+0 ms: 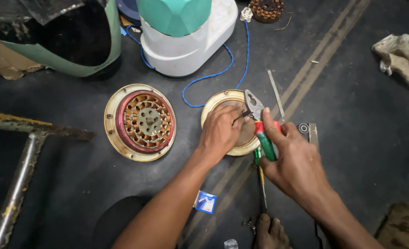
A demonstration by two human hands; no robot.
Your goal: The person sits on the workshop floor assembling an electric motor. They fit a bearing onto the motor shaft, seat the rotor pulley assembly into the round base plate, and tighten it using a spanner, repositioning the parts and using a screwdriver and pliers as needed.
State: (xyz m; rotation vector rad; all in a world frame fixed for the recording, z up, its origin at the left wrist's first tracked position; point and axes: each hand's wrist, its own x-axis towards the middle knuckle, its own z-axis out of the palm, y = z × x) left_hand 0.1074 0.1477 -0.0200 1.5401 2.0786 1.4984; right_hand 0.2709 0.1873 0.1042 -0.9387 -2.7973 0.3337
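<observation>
My right hand (296, 161) grips a pair of pliers (256, 115) with red and green handles, their grey jaws pointing up over a round cream-rimmed motor cover (213, 103) on the dark floor. My left hand (220, 131) rests on that cover with its fingers curled, pinching a thin dark wire or pin beside the plier jaws. Left of the cover lies a round motor stator (140, 122) with copper windings, a red ring and a cream rim.
A white and teal appliance base (186, 39) with a blue cord (213, 74) stands behind. A thin metal strip (276, 94), a small bearing (303, 127), a screwdriver (261, 184), a small blue packet (206, 202), a rusty metal frame (24, 152), a rag (403, 57) and my foot (271, 233) surround the work.
</observation>
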